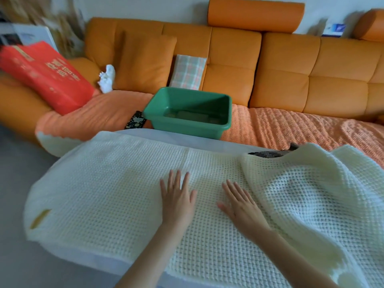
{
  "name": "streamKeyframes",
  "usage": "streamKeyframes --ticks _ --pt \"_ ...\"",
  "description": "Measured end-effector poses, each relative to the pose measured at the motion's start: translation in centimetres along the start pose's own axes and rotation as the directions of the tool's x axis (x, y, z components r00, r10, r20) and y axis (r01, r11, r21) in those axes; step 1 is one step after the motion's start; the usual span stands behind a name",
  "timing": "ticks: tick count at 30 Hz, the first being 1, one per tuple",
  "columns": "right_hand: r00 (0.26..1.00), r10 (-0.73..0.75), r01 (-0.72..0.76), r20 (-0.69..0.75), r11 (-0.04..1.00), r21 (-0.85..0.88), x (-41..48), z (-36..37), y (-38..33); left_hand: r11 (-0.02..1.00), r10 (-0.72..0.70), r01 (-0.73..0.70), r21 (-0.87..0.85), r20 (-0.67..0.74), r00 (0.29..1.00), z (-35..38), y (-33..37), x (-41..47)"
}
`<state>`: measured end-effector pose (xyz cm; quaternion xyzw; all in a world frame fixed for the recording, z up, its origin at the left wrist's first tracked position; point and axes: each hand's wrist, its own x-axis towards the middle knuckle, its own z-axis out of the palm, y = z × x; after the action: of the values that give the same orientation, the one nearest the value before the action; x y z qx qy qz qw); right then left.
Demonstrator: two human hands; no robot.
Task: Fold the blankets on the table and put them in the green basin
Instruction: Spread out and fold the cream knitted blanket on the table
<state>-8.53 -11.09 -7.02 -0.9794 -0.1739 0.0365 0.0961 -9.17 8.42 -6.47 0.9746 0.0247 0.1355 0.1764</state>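
A cream waffle-knit blanket [108, 183] lies spread flat over the white table [207, 140] in front of me. Its right part [307, 183] is folded over in a thick rumpled layer. My left hand [176, 198] rests flat on the blanket, fingers spread, holding nothing. My right hand [242, 206] also lies flat beside it, just left of the folded-over edge. The green basin [188, 112] stands on the sofa seat beyond the table's far edge, with nothing in it.
An orange sofa [286, 80] with a peach cover [291, 125] runs behind the table. On it lie a red box [47, 75], a white cloth [107, 79], an orange cushion [143, 61] and a plaid pillow [188, 71]. Grey floor [18, 183] lies left.
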Motion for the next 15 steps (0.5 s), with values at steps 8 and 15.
streamKeyframes --ticks 8,15 --pt "0.994 -0.028 0.034 0.108 0.998 -0.062 -0.4 1.1 0.7 0.990 -0.068 0.043 0.136 0.186 0.980 1.0 -6.6 -2.5" --pt "0.996 -0.077 0.078 0.042 0.996 -0.032 -2.4 -0.4 -0.7 0.984 -0.115 0.075 0.159 0.259 0.959 0.0 -6.1 -2.4"
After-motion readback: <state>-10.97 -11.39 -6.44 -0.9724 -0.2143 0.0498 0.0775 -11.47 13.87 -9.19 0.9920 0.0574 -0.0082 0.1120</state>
